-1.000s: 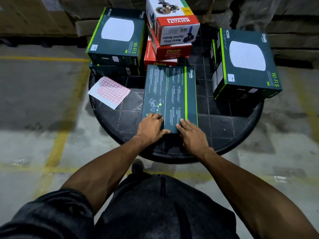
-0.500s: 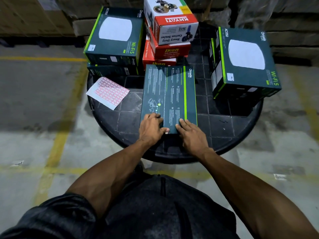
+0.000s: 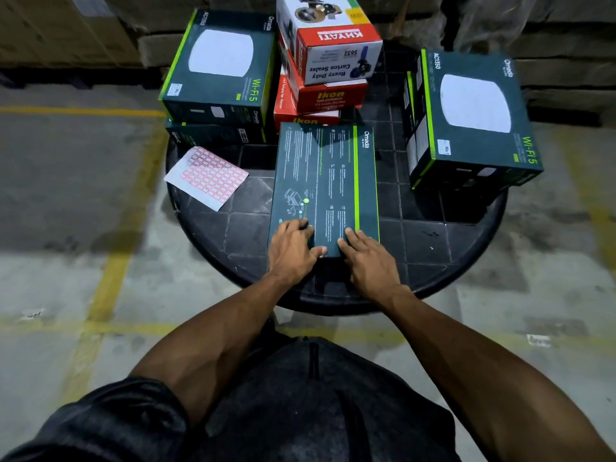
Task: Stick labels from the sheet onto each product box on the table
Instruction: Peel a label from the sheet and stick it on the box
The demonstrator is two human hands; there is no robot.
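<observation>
The dark green box (image 3: 325,188) lies flat, printed back upward, from the middle of the round table (image 3: 466,248) toward its near edge. That likely gives a broad, steady face for a label. The left hand (image 3: 291,251) rests on the box's near left corner, fingers laid over the top and thumb along the near edge; the right hand (image 3: 365,258) rests on the near right part, fingers fairly straight and pressing down. Neither visibly grips it — I judge they are steadying the box or smoothing something flat.

The label sheet (image 3: 208,176) lies at the table's left edge, one corner hanging past the rim, within easy reach of the left hand. Beyond it, at the far left, sits a green Wi-Fi box (image 3: 220,68) on top of another green box (image 3: 213,135); at the far edge a stack of red and white boxes (image 3: 325,61) touches the flat box's far end. At the right edge stands another Wi-Fi box (image 3: 473,118), overhanging the rim, with a small white sticker near its left edge — possibly a label already applied.

Whether a label lies under the fingers cannot be told; the hands cover that spot. The box's small print is unreadable, and the top carton is cut off by the frame.
</observation>
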